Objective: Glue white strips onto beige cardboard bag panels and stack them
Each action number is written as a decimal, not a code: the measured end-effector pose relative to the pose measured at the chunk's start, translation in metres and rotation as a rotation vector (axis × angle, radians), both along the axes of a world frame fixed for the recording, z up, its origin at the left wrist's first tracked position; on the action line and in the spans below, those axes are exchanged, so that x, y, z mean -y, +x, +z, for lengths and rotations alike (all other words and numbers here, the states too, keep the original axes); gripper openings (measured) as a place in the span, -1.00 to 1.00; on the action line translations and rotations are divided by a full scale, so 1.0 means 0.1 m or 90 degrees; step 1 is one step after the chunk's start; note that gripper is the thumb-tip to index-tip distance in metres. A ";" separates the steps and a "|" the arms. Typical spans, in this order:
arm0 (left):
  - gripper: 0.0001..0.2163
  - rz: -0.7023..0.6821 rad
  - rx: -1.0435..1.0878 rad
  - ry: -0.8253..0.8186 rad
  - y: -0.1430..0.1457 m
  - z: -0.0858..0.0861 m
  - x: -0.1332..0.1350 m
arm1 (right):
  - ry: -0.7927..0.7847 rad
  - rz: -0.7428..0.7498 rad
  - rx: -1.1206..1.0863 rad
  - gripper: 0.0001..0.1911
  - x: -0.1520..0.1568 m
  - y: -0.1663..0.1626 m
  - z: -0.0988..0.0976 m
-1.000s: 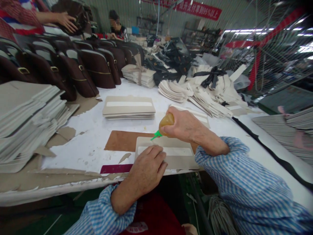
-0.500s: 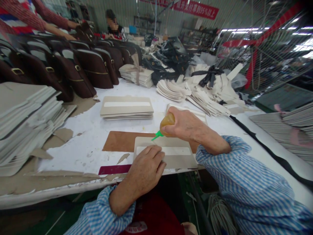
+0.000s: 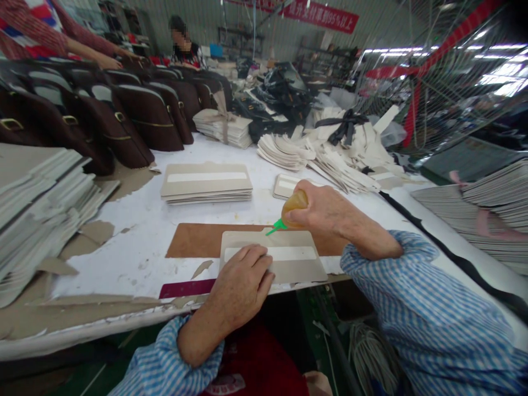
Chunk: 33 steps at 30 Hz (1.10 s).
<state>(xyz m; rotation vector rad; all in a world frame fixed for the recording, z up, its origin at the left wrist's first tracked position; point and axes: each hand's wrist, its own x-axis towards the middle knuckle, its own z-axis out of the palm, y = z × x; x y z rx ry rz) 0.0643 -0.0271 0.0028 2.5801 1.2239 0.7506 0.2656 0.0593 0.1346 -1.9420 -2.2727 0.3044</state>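
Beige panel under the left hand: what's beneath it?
A brown strip shows past the left, right and far edges of the beige panel. Whatever else may lie directly underneath is covered and cannot be seen.

My feed comes from a workshop, and I'd call it a bag-making floor. Near-identical dark brown bags (image 3: 142, 113) stand in rows at the far left corner of the table (image 3: 82, 326); cut sheets (image 3: 39, 190) are piled at its left end, and more bundles (image 3: 445, 214) lie towards the right. By the near edge I see a squeeze bottle (image 3: 293, 208) over a pale panel (image 3: 295, 269). Past the far edge I make out a co-worker (image 3: 192, 55), a red banner (image 3: 319, 16), a caged fan (image 3: 418, 71) and strip lights (image 3: 394, 53).
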 end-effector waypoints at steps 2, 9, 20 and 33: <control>-0.82 0.000 0.000 0.000 0.00 0.00 0.00 | -0.004 -0.017 -0.010 -0.62 0.00 0.05 -0.01; -0.80 0.001 0.002 0.011 -0.01 -0.05 0.00 | 0.004 -0.051 -0.032 -0.68 -0.01 0.28 -0.09; -0.79 -0.003 -0.002 0.020 -0.03 -0.07 -0.02 | -0.006 -0.129 -0.060 -0.72 0.09 0.59 -0.08; -0.78 -0.001 -0.001 0.050 -0.03 -0.08 -0.03 | 0.007 -0.195 -0.117 -0.68 0.14 1.03 -0.20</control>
